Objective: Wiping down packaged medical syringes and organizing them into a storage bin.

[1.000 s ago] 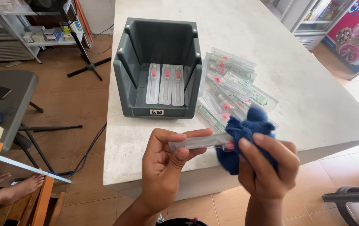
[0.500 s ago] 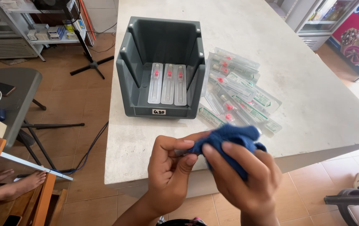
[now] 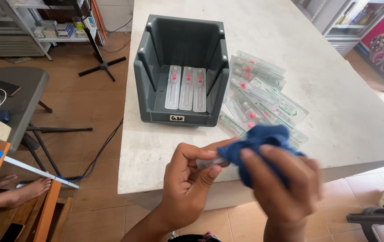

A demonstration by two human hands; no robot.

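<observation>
left hand point(image 3: 187, 179): we're pinching one clear pack point(image 3: 210, 162) by its near end, thumb and fingers closed round it, holding it level over the desk point(image 3: 335, 89) edge so the other hand can work along it.
right hand point(image 3: 281, 188): we're gripping a blue cloth point(image 3: 259, 139), fingers curled, pressing it round the pack's far end. Blurred, so the exact finger contact is hard to tell.
pack: mostly hidden by cloth; only a short clear stretch is showing between the hands. Looks like a thin, stiff plastic blister.
cloth: soft, bunched, matte blue.
bin point(image 3: 181, 71): grey moulded plastic, open front, standing on the desk ahead of us. Three packs point(image 3: 186, 88) are lying flat inside, side by side, red tips pointing away.
pile point(image 3: 259, 96): more clear packs with red tips, lying loose and overlapping just right of the bin, within reach.
desk: pale, stone-like top, matte and speckled.
judgement: bin looks like the sorted side, pile the unsorted side.
</observation>
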